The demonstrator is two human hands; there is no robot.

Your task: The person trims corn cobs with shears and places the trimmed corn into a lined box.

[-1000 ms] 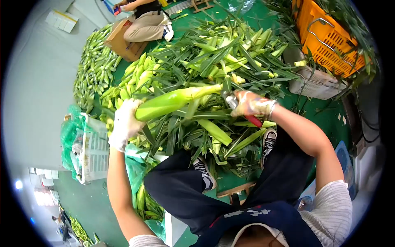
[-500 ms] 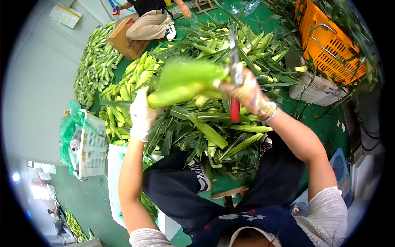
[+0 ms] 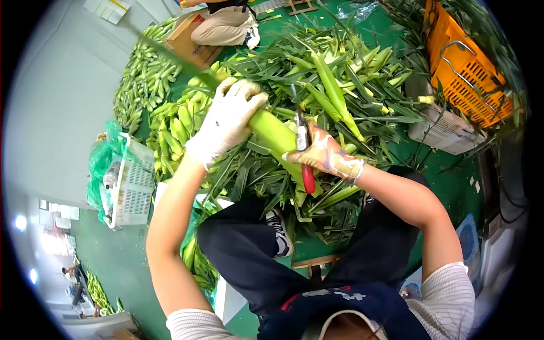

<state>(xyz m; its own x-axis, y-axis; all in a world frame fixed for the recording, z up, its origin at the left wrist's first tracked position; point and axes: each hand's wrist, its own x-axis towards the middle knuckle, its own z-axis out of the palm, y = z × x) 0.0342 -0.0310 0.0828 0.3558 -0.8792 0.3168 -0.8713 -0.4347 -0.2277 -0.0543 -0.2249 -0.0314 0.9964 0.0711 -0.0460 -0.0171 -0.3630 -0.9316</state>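
My left hand (image 3: 226, 119), in a white glove, is closed over the upper end of a green-husked ear of corn (image 3: 273, 131). The ear slants down to the right between my hands. A long leaf streaks up and left past my left fingers, blurred. My right hand (image 3: 328, 154), in a stained glove, is closed around a cutting tool (image 3: 307, 175) with a red handle and metal upper part; its exact kind is unclear. The right thumb presses against the lower part of the ear. Beneath both hands spreads a heap of green husks and leaves (image 3: 249, 164).
Ears of corn (image 3: 170, 139) lie piled to the left, with another pile (image 3: 144, 76) farther back. A white basket (image 3: 133, 190) stands at left. At right, an orange crate (image 3: 467, 68) sits on a white one (image 3: 445, 133). Another person (image 3: 224, 28) kneels by a cardboard box (image 3: 190, 42).
The ear has swung from nearly level to a diagonal slant. My left hand moved right and up onto its upper end. My right hand and the tool came lower. Pale green husk now lies behind them.
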